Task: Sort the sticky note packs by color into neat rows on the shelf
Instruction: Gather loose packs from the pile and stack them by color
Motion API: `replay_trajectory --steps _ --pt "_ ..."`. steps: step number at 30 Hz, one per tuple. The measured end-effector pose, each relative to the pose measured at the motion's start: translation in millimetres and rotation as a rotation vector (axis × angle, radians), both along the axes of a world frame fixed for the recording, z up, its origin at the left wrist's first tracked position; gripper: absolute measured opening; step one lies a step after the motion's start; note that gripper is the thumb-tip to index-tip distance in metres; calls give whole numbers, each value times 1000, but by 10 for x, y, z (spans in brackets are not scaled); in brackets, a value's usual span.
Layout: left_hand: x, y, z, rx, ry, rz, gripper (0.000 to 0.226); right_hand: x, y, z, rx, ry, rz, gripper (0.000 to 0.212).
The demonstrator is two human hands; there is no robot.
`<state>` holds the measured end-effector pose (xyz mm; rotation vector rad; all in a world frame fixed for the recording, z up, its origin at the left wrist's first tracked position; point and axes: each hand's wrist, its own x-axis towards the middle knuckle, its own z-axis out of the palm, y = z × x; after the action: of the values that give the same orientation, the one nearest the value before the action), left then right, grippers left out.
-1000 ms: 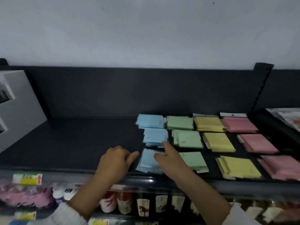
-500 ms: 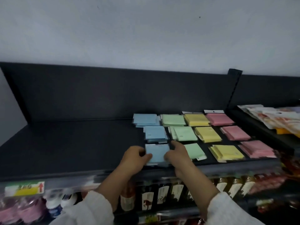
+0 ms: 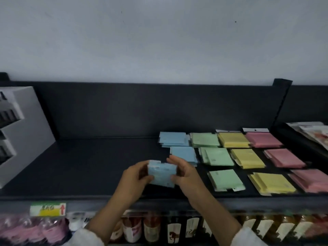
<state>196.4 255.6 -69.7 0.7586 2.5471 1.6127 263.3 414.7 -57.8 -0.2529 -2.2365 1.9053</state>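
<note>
A small stack of blue sticky note packs [image 3: 162,174] is lifted just above the dark shelf [image 3: 88,166], tilted toward me. My left hand [image 3: 134,180] grips its left edge and my right hand [image 3: 184,176] grips its right edge. Behind them two more blue stacks [image 3: 183,153] lie in a column. To the right run a green column [image 3: 218,157], a yellow column [image 3: 248,158] and a pink column [image 3: 284,157], each with three piles from back to front.
A grey display box [image 3: 23,132] stands at the shelf's left end. A black divider [image 3: 280,103] and printed packets [image 3: 312,132] bound the right. Bottles [image 3: 150,228] and pink items [image 3: 33,231] fill the lower shelf behind a price label [image 3: 48,209].
The front blue stack lay on the shelf under my fingers before; now both hands have gathered it and raised it off the shelf, slightly to the left.
</note>
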Motion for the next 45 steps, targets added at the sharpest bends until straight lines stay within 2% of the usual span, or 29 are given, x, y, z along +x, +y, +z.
replay_trajectory --steps 3,6,12,16,20,25,27,30,34,38,40,43,45 --pt "-10 2 -75 -90 -13 -23 33 -51 12 -87 37 -83 22 65" --pt "-37 14 -115 -149 34 -2 35 -81 28 -109 21 -140 35 72" --pt "29 40 -141 -247 162 38 40 -94 7 -131 293 -173 54 42" --pt "75 4 -126 -223 197 80 39 -118 -31 -142 344 -127 72 38" --pt "60 -211 -74 -222 175 126 39 -195 -241 -131 294 -84 91 39" --pt "4 -722 60 -171 87 176 67 -417 -732 -66 232 -11 88 64" --pt "-54 -998 130 -131 96 175 63 -541 -953 -14 178 2 120 67" --pt "-203 -1498 167 -99 46 237 50 -719 -1392 4 93 -42 130 58" --pt "-470 -2115 173 -6 -170 341 48 -970 -2027 -14 -28 -126 93 35" --pt "-742 -2577 183 -68 -241 360 31 -1170 -2515 -2 -183 -236 95 16" --pt "-854 -2734 147 -37 -286 327 25 -1226 -2688 -31 -190 -277 75 4" --pt "-980 -2851 84 -5 -381 273 14 -1311 -2826 -85 -130 -317 -5 8" --pt "-1068 -2871 14 -27 -404 269 19 -1377 -2866 -121 -55 -336 -81 11"
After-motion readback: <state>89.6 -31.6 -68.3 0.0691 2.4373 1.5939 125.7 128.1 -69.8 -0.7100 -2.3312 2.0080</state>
